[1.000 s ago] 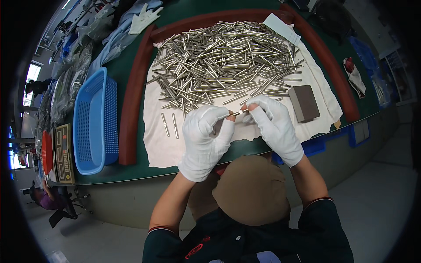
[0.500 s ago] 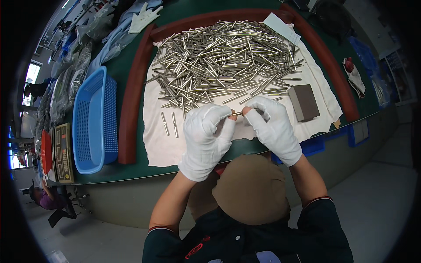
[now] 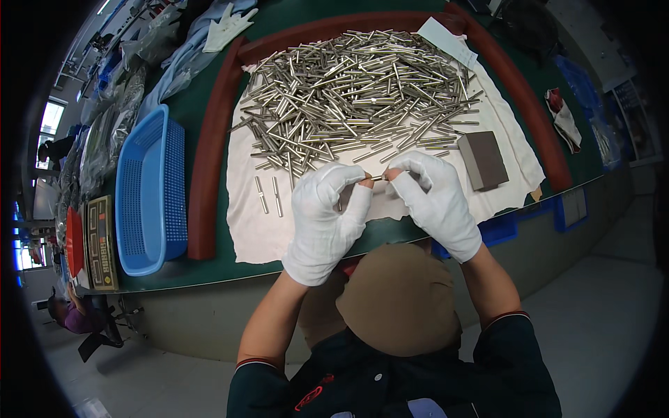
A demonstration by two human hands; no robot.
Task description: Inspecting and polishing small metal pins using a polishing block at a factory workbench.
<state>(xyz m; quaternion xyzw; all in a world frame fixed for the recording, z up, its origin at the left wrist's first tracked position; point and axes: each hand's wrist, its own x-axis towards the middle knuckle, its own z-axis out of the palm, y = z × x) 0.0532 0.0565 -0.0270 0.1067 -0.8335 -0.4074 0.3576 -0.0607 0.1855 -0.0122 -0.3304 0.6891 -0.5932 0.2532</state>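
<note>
A short, shiny metal pin (image 3: 377, 177) is held level between my two hands, above the near edge of a pale cloth (image 3: 254, 240). At its left end, the thumb and fingertip of my left hand (image 3: 326, 216) pinch it. My right hand (image 3: 435, 202) grips the other end in the same way. Both hands wear white gloves with bare fingertips, which cover most of the pin. Beyond them lies a large heap of similar metal pins (image 3: 348, 97). Two loose pins (image 3: 277, 197) rest on the cloth left of my left hand.
Dark red padded rails (image 3: 209, 174) border the cloth on three sides. A brown block (image 3: 483, 161) stands right of my right hand. Left of the rail is a blue plastic basket (image 3: 125, 202). A white glove (image 3: 228, 29) and a paper slip (image 3: 447, 42) lie farther back.
Both hands stay nearly in place, with the fingertips shifting slightly on the pin. A little more of the pin shows between them now.
</note>
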